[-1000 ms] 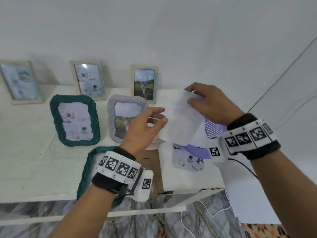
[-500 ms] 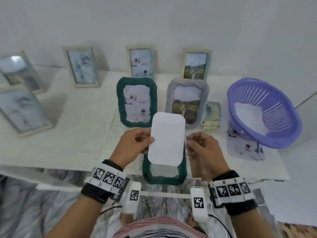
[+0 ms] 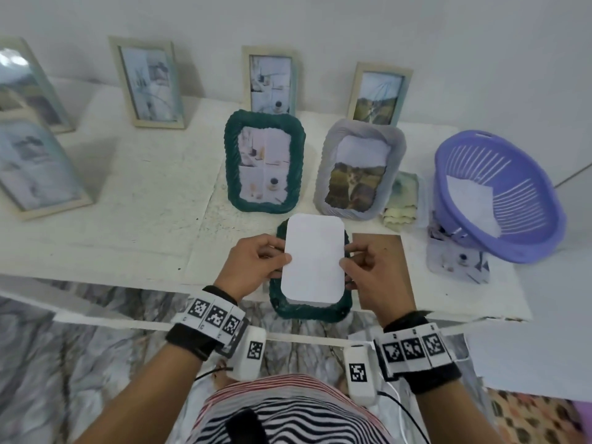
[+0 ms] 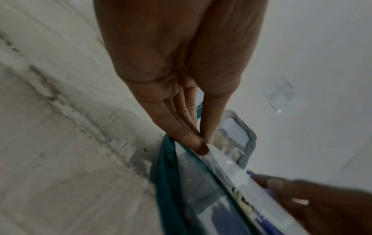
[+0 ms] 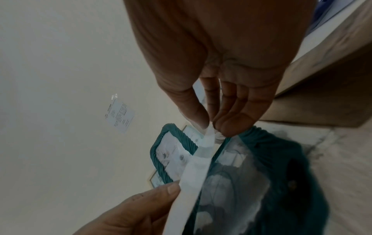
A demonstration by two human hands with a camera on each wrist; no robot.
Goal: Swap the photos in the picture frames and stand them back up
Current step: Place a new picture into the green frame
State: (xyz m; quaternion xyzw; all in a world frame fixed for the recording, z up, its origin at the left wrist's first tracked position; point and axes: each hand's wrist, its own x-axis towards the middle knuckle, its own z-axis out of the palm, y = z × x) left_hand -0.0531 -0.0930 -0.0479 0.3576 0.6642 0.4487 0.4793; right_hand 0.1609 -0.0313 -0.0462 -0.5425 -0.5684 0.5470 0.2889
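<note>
Head view: seven frames are counted on the white counter, four pale wooden ones standing along the wall, one more pale one at the far left edge, a green frame and a grey frame upright in front of them. An eighth, a second green frame, lies flat at the near edge, and one brown backing board lies just beside it to the right. One purple basket sits tilted at the right with white paper inside, resting on one loose photo. One white photo, blank side up, is held above the flat green frame. The left hand pinches its left edge and the right hand pinches its right edge. Left wrist view: the left fingers lie nearly straight and close together, narrowed against the thumb on the photo's edge, with the flat frame's green rim below. Right wrist view: the right fingers and thumb close narrowly on the photo's edge, directly over the flat frame's glass; the left hand's thumb presses the opposite edge.
</note>
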